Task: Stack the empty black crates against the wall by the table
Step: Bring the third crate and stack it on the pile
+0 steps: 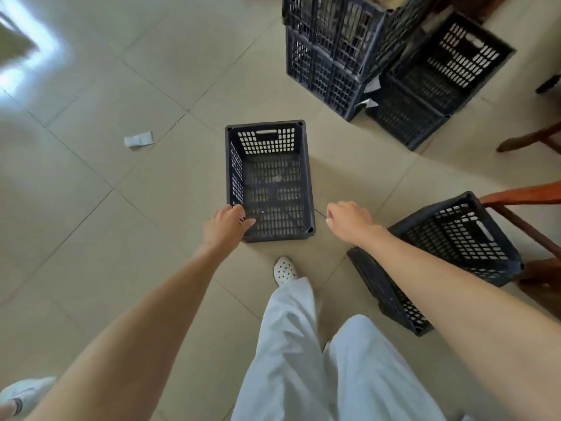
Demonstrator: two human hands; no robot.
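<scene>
An empty black crate (308, 177) stands upright on the tiled floor straight ahead of me. My left hand (226, 224) rests at its near left corner, fingers curled over the rim. My right hand (349, 218) hovers just right of the crate's near right corner, fingers loosely bent, holding nothing. A second black crate (464, 238) sits tilted under my right forearm, against a wooden chair. At the far right, stacked black crates (331, 53) stand beside a lower black crate (437, 83).
A wooden chair (525, 199) and other wooden furniture legs (528, 138) crowd the right edge. A scrap of white paper (138, 139) lies on the floor to the left. My white shoe (283, 270) stands just behind the middle crate.
</scene>
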